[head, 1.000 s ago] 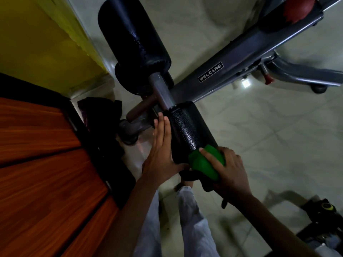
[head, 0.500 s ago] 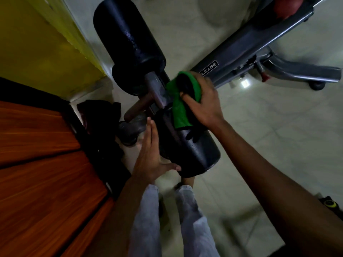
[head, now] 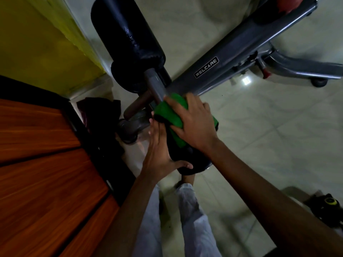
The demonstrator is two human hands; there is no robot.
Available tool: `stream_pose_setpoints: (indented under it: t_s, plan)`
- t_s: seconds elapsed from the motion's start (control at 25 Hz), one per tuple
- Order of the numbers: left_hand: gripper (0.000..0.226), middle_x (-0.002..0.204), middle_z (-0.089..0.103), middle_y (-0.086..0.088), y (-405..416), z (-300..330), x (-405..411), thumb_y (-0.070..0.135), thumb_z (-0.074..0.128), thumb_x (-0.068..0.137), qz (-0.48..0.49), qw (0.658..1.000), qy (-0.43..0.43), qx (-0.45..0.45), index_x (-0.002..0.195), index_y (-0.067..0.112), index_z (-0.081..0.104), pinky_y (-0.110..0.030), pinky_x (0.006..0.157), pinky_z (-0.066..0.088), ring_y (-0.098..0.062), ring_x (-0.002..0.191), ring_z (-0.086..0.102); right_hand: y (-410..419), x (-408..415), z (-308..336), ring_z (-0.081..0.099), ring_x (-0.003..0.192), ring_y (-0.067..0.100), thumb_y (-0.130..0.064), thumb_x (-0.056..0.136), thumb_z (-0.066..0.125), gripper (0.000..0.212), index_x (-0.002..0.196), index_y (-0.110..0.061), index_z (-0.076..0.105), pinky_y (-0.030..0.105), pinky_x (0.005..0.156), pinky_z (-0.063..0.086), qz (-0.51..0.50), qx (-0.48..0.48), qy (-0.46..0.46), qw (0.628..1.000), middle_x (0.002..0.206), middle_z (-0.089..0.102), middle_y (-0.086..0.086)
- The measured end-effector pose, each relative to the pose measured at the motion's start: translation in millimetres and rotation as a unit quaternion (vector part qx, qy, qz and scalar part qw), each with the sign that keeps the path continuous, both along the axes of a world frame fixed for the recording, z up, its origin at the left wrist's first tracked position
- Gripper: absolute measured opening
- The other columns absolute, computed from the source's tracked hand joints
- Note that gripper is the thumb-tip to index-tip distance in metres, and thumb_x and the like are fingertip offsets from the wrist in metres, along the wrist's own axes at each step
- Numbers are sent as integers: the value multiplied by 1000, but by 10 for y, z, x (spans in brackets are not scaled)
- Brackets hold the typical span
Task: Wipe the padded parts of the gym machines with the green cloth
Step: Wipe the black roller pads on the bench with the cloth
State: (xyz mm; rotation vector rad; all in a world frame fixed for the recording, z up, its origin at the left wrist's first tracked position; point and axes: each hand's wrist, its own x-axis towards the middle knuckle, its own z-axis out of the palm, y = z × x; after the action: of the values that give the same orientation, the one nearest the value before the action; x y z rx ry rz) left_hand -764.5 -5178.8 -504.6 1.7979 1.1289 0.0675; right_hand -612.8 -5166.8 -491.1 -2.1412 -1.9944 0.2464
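My right hand (head: 193,123) grips the green cloth (head: 167,115) and presses it onto the top of the near black foam roller (head: 193,164), close to its inner end by the grey bar (head: 154,84). My left hand (head: 159,153) lies flat along the roller's left side, fingers straight, thumb under its near end. Most of that roller is hidden by my hands and the cloth. A second, larger black roller (head: 130,39) sits beyond the bar, uncovered.
The grey machine frame (head: 232,58) marked WELCARE runs up to the right, with a curved foot (head: 300,69) on the tiled floor. A wooden cabinet (head: 40,164) stands at left, a yellow wall (head: 40,43) behind. Dark cloth (head: 98,110) lies by the base. Black-yellow gear (head: 328,206) sits lower right.
My right hand swept the cloth from the roller's near end up to its inner end, then drew back slightly over the top. My left hand stayed braced against the roller's left side.
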Motion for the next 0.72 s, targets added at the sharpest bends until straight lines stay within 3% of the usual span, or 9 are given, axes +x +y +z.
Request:
stream_pose_setpoints:
  t_s: [0.12, 0.28, 0.52, 0.64, 0.72]
  plan:
    - [146, 152, -34, 3, 20, 20, -4, 71, 69, 47, 29, 999, -12, -6, 148, 7, -16, -41, 120, 3, -9, 143, -24, -759, 17, -4, 44, 97, 29, -50, 76, 46, 67, 139, -30, 37, 42, 74, 45, 27, -3, -17, 999, 112, 44, 15]
    - [140, 156, -24, -9, 27, 33, -24, 66, 69, 54, 22, 1000, -18, 12, 149, 0, -11, -21, 116, -11, -11, 144, -21, -1324, 120, 34, 44, 93, 28, -53, 71, 50, 74, 141, -34, 31, 40, 71, 46, 19, -23, -1, 1000, 112, 40, 13]
    - [152, 158, -18, -10, 41, -44, -55, 80, 68, 40, 13, 1000, -7, -6, 151, 2, 0, -37, 120, 0, -11, 145, -18, -220, -60, -23, 49, 95, 32, -49, 76, 45, 63, 134, -27, 39, 42, 72, 44, 15, 23, -28, 999, 109, 51, 18]
    - [153, 156, -26, -3, 40, -1, -60, 76, 70, 39, 16, 1000, -5, -20, 149, 12, -15, -22, 114, -17, -10, 143, -23, 338, -107, -19, 53, 95, 34, -48, 74, 58, 65, 133, -26, 46, 45, 74, 46, -21, 3, 6, 1000, 109, 54, 17]
    - [153, 155, -30, -2, 47, 41, -40, 77, 70, 40, 9, 1000, -4, -4, 148, 14, -19, -23, 108, -21, -13, 143, -26, 472, -23, -4, 53, 99, 33, -44, 72, 59, 68, 136, -26, 49, 46, 79, 48, -64, -13, 91, 994, 110, 52, 15]
